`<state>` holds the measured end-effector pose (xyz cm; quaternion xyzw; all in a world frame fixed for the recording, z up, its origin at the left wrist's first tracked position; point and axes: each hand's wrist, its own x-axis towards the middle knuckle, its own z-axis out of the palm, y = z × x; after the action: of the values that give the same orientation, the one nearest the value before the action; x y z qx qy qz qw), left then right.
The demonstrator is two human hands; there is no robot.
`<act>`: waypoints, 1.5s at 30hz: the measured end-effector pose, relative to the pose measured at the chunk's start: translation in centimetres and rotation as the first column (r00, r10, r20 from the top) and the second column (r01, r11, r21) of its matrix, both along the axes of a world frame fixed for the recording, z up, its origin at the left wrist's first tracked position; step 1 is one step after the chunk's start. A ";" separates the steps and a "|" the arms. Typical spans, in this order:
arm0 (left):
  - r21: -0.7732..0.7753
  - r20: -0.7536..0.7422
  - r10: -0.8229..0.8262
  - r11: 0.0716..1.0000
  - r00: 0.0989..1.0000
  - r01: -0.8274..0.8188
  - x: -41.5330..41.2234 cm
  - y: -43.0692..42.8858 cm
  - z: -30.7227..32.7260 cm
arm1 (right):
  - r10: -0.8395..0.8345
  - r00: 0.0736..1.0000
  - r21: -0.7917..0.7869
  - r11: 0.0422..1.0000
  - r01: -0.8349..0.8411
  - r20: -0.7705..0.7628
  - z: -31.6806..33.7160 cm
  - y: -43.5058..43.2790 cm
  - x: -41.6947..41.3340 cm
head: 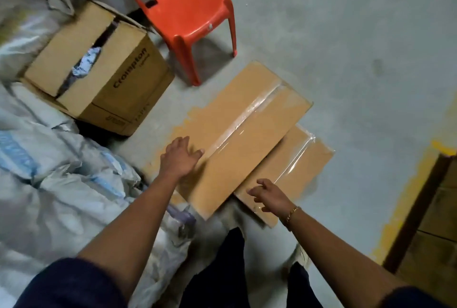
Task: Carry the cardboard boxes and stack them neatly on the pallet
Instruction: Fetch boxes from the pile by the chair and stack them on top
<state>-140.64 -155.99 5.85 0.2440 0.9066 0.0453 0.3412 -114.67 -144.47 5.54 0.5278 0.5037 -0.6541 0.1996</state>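
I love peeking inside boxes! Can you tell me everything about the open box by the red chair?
The open box is brown cardboard with "Crompton" printed on one side. Its top flaps lie nearly closed, untaped, leaving a dark gap where crumpled bluish-white material shows. It sits left of the red chair, beside grey sacks. Nothing grips it.

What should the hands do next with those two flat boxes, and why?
Probably close both hands on the top box and lift it. The left hand is open at its left edge, the right hand hovers open above the lower box, and neither holds anything. The top box lies askew across the lower box, so it likely has to go first.
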 end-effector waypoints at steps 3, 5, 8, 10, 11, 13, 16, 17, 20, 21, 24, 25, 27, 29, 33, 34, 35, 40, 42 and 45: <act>-0.009 -0.009 0.018 1.000 1.000 -0.018 -3.7 1.2 -2.3 | -0.118 0.992 -0.033 0.992 0.119 0.044 -1.6 0.1 -2.9; -0.020 -0.012 0.017 1.000 1.000 -0.017 -5.6 1.8 -3.9 | -0.197 0.978 -0.077 0.976 0.202 0.076 -2.7 0.4 -4.3; -0.025 0.010 0.018 1.000 1.000 -0.018 -7.8 2.4 -6.5 | -0.232 0.964 -0.117 0.962 0.247 0.128 -5.4 0.1 -5.3; -0.027 0.046 0.033 0.999 0.998 -0.032 -8.9 2.6 -8.1 | -0.243 0.961 -0.110 0.960 0.258 0.135 -7.2 0.0 -5.5; -0.022 0.085 0.048 0.999 0.995 -0.046 -9.3 2.7 -8.7 | -0.264 0.956 -0.113 0.953 0.279 0.131 -8.0 0.0 -5.6; 0.005 0.184 0.096 0.995 0.978 -0.099 -9.2 3.1 -9.5 | -0.321 0.941 -0.129 0.934 0.333 0.108 -9.1 -0.1 -5.9; 0.056 0.240 0.171 0.980 0.956 -0.189 -8.6 3.6 -9.5 | -0.398 0.916 -0.116 0.909 0.401 0.050 -9.4 -0.7 -6.3; 0.069 0.242 0.170 0.979 0.955 -0.192 -8.4 3.7 -9.4 | -0.391 0.920 -0.099 0.914 0.392 0.034 -9.6 -1.0 -6.2; 0.119 0.249 0.124 0.980 0.961 -0.157 -7.8 3.1 -8.8 | -0.388 0.921 -0.052 0.921 0.387 -0.017 -9.2 -2.2 -5.3; 0.136 0.254 0.109 0.980 0.961 -0.147 -7.4 2.9 -8.4 | -0.400 0.916 -0.038 0.916 0.398 -0.035 -9.1 -2.5 -4.6; 0.189 0.264 0.066 0.975 0.962 -0.118 -5.3 2.9 -6.5 | -0.472 0.876 0.009 0.880 0.475 -0.099 -7.6 -3.1 -2.4; 0.214 0.266 0.049 0.971 0.963 -0.109 -4.3 3.1 -5.7 | -0.496 0.860 0.029 0.864 0.502 -0.116 -6.8 -3.0 -1.5; 0.248 0.268 0.021 0.965 0.963 -0.090 -1.8 3.8 -3.9 | -0.535 0.833 0.068 0.834 0.547 -0.140 -5.0 -2.8 0.6; 0.270 0.279 -0.017 0.961 0.960 -0.061 0.9 4.8 -2.3 | -0.579 0.801 0.082 0.800 0.594 -0.152 -3.3 -2.7 3.5; 0.329 0.285 -0.147 0.943 0.947 0.047 7.7 7.6 1.2 | -0.676 0.717 0.090 0.714 0.694 -0.169 0.7 -3.3 10.8; 0.340 0.282 -0.182 0.937 0.942 0.080 9.8 8.3 2.2 | -0.700 0.691 0.091 0.688 0.720 -0.180 1.8 -3.4 12.9; 0.361 0.286 -0.219 0.926 0.933 0.107 12.0 9.1 3.1 | -0.722 0.666 0.098 0.661 0.744 -0.188 2.9 -3.7 15.0; 0.446 0.282 -0.420 0.853 0.863 0.271 24.5 11.5 7.3 | -0.820 0.519 0.160 0.494 0.855 -0.241 6.7 -6.1 26.7; 0.460 0.267 -0.487 0.823 0.832 0.334 29.9 12.1 8.7 | -0.850 0.462 0.178 0.429 0.886 -0.252 8.0 -7.9 31.6; 0.480 0.238 -0.594 0.759 0.768 0.439 38.5 12.3 10.7 | -0.890 0.367 0.189 0.324 0.927 -0.272 9.7 -10.8 38.7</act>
<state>-102.16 -143.68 16.54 0.5396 0.6890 0.1763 0.4505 -75.92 -155.27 15.20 0.7028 0.2280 -0.5947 -0.3170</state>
